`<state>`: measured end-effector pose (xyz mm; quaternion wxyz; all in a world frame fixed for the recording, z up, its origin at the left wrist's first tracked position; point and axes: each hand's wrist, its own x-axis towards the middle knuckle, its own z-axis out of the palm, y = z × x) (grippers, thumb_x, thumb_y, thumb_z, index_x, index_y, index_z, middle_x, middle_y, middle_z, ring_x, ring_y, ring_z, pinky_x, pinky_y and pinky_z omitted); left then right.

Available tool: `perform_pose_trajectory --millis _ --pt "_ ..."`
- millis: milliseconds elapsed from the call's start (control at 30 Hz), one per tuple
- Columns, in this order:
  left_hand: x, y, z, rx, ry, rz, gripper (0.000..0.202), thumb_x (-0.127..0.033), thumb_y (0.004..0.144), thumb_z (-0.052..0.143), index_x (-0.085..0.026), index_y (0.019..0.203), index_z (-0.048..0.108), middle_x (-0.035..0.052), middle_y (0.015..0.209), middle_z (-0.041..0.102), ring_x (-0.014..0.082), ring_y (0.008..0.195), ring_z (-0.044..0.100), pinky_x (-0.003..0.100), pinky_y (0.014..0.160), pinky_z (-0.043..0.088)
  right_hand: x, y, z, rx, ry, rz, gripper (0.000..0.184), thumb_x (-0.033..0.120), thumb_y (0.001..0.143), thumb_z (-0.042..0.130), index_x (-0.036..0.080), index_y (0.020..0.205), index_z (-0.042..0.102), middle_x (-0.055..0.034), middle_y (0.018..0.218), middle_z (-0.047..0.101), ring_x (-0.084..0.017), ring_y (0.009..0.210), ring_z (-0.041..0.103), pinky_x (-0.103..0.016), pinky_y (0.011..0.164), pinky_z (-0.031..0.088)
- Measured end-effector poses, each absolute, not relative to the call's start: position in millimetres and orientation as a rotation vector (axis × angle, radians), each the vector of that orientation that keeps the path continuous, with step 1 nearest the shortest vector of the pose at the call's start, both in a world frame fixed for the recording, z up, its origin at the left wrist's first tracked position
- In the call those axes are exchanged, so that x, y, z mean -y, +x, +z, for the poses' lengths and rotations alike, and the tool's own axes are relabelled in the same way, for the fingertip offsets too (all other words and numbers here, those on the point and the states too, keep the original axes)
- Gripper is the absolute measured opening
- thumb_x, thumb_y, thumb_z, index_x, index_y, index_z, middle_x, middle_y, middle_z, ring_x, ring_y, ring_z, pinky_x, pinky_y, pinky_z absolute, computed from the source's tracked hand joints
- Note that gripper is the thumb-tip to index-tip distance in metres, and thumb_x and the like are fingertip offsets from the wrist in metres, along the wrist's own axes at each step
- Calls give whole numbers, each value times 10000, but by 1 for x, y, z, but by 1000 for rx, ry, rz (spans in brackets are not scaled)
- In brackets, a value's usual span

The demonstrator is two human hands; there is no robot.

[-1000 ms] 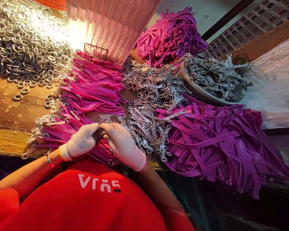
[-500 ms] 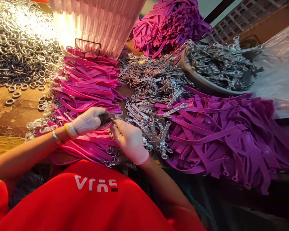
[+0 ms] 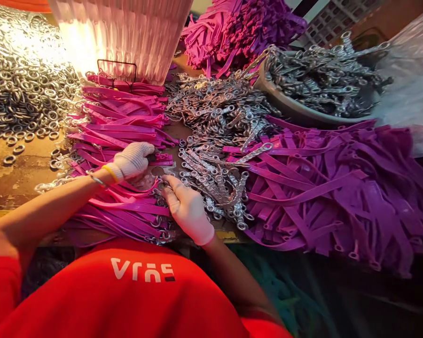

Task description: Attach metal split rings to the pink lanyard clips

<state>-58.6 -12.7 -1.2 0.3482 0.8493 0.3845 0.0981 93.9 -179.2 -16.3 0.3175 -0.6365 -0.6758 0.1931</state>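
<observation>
My left hand (image 3: 132,160), in a white knit glove with darkened fingertips, is closed beside the ends of pink straps (image 3: 165,159). What its fingers hold, if anything, is hidden. Lower and to the right, my right hand (image 3: 187,206), also in a white glove, pinches a pink strap (image 3: 150,188) at its end, where a small metal ring (image 3: 161,185) shows at the fingertips. More pink straps (image 3: 123,211) lie in a layered row under and in front of my left arm. Just right of my right hand are flat silver metal links (image 3: 211,176).
Loose silver rings (image 3: 24,89) are heaped at the left. A tub (image 3: 264,87) full of metal links stands at the back right, before a purple strap pile (image 3: 239,35). More purple straps (image 3: 324,188) spread over the right side. A ribbed translucent panel (image 3: 127,42) rises at the back.
My hands, together at one spot before, have moved apart. The left has shifted up toward the strap ends; the right stays low with the strap end. The whole view has shifted slightly.
</observation>
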Motion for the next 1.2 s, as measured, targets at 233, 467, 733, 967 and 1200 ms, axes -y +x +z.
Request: perform_pose_trajectory --millis 233,467,733,967,1200 --pt "84 -109 34 -901 1426 317 153 -270 852 520 -150 825 612 -7 584 532 83 425 399 191 402 296 171 77 -1 1952 -1574 290 318 231 1038 412 178 1267 627 -98 1102 746 -199 966 695 -281 866 503" --pt "116 -123 8 -912 1864 321 69 -173 772 565 -178 789 631 24 735 632 151 659 557 233 615 422 177 53 3 2336 -1728 -17 256 188 985 469 172 1115 688 -64 793 686 -189 679 626 -285 590 364" --pt "121 -130 -4 -882 1484 402 324 -443 931 557 -147 847 658 -20 603 545 101 505 417 204 479 331 181 56 11 2241 -1734 336 440 203 941 560 182 1378 510 -84 1104 744 -208 944 700 -277 776 478" --pt "126 -132 -16 -901 1808 492 244 -294 918 550 -118 827 693 44 779 707 159 719 586 236 661 435 175 54 0 2469 -1819 169 178 261 903 556 158 1018 645 -42 726 722 -202 621 658 -309 557 286" --pt "116 -126 -14 -881 1955 427 209 -183 856 478 -126 768 659 41 734 696 152 668 578 227 617 431 175 55 -15 2503 -1596 -180 177 277 916 527 144 896 643 -43 622 655 -182 543 585 -322 547 218"
